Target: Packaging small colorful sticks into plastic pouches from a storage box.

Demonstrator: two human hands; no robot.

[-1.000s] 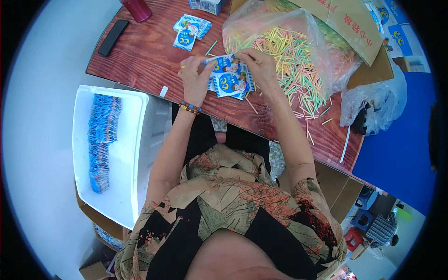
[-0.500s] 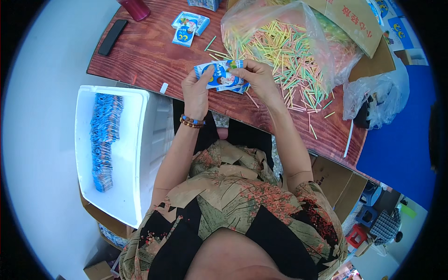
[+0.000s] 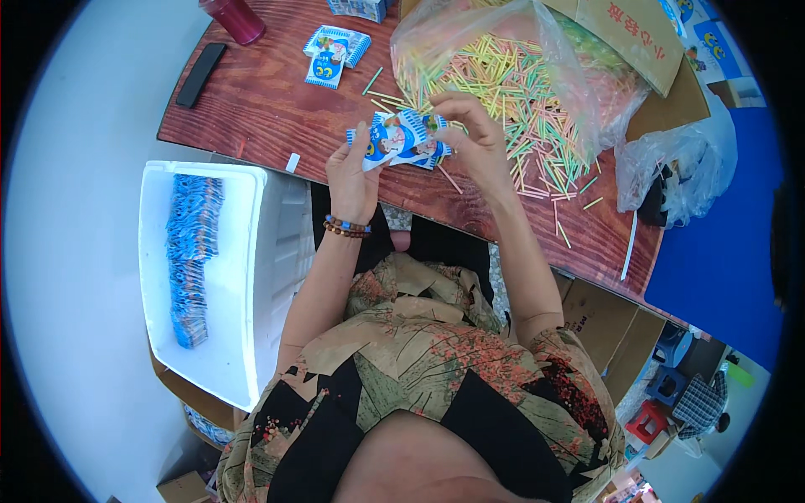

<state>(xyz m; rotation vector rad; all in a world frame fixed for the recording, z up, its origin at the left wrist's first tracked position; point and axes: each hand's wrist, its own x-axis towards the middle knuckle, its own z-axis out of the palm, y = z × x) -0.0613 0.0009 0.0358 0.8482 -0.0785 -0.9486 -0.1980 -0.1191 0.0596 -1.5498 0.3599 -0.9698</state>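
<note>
"How far along is the work looking?"

"Partly along, I'm judging. At nine o'clock the white bin (image 3: 235, 293) is already holding a long bank of blue packets (image 3: 197, 218), pressing side by side. What's seemingly remaining is the blue-and-white packet (image 3: 392, 141) in hand, at least one lower packet (image 3: 431, 154) lying beneath it, and a small pile (image 3: 335, 54) sitting between eleven and twelve."

"What are the fingers doing?"

"The left hand (image 3: 352, 183) is pinching that packet near twelve o'clock, thumb on top. The right hand (image 3: 486, 155) is holding nothing that I'm seeing: thumb and forefinger are spreading apart just beside the packet. Whether the thumb is brushing it, I can't tell."

"And the surface?"

"The reddish wooden table (image 3: 272, 105) is stretching across the top. Pastel sticks (image 3: 541, 142) are spilling from a clear bag (image 3: 591, 121) at one o'clock, a carton flap (image 3: 620, 42) leaning above. A black oblong (image 3: 201, 75) is lying toward ten, a red cup (image 3: 237, 21) standing at eleven."

"The room?"

"A blue panel (image 3: 713, 260) is filling three o'clock. Around four, a red stool (image 3: 646, 422) is standing near a checked shape (image 3: 703, 404), too small for telling what it is."
</note>
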